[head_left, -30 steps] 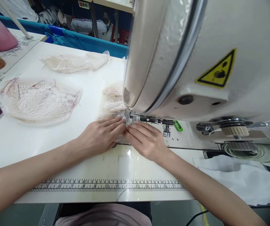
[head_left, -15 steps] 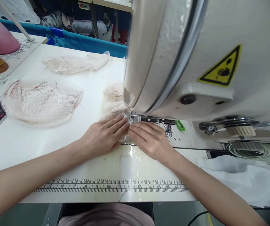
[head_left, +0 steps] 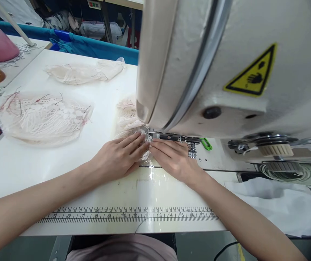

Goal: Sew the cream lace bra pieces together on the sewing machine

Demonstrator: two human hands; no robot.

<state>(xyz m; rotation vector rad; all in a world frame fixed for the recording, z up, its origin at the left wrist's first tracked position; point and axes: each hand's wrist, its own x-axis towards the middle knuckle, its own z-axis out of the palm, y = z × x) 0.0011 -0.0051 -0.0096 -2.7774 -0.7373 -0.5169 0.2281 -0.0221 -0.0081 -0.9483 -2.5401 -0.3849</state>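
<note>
White lace fabric (head_left: 128, 117) lies on the machine bed, partly hidden behind the sewing machine head (head_left: 171, 72). My left hand (head_left: 121, 154) presses on the lace, fingers close together and tips beside the presser foot (head_left: 150, 135). Its thumb is hidden underneath. From the other side, my right hand (head_left: 171, 156) has its fingers drawn together at the lace edge, just below a metal attachment (head_left: 171, 137). A narrow strip of lace shows between both sets of fingertips. The needle's tip is too small to make out.
Two more lace pieces with loose threads, one nearer (head_left: 43, 121) and one farther (head_left: 84, 71), lie left. A ruler strip (head_left: 128, 214) runs along the front edge. Right are a green clip-like item (head_left: 206, 144), coiled pale green cord (head_left: 304, 174) and white cloth (head_left: 274, 203).
My right fingertips have shifted slightly right, so the gap between my hands is a little wider. The left hand stays on the lace. The whole view has moved slightly.
</note>
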